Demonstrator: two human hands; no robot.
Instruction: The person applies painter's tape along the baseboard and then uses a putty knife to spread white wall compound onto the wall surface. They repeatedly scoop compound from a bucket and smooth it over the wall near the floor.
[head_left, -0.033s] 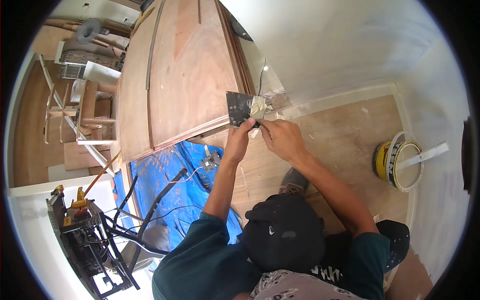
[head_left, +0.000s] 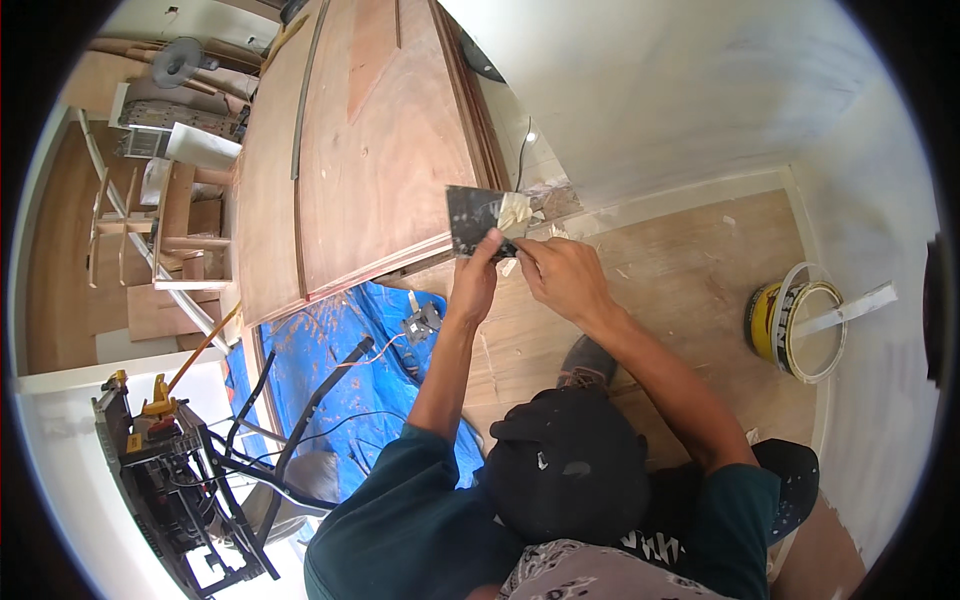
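Note:
My left hand (head_left: 478,272) grips the lower edge of a wide dark scraper blade (head_left: 468,220), held up in front of the leaning plywood sheets (head_left: 370,150). My right hand (head_left: 560,275) is closed on a smaller putty knife (head_left: 516,212) whose pale, filler-smeared tip rests against the dark blade's right side. Its handle is hidden inside my fingers. Both hands meet just above the wooden floor (head_left: 680,260), near the corner where the white wall (head_left: 680,90) begins.
An open yellow paint tin (head_left: 770,322) with a white stir stick stands at the right by the wall. A blue tarp (head_left: 320,350) with cables and a small electrical part lies at the left. A tool stand (head_left: 170,460) stands lower left, a ladder and a fan beyond.

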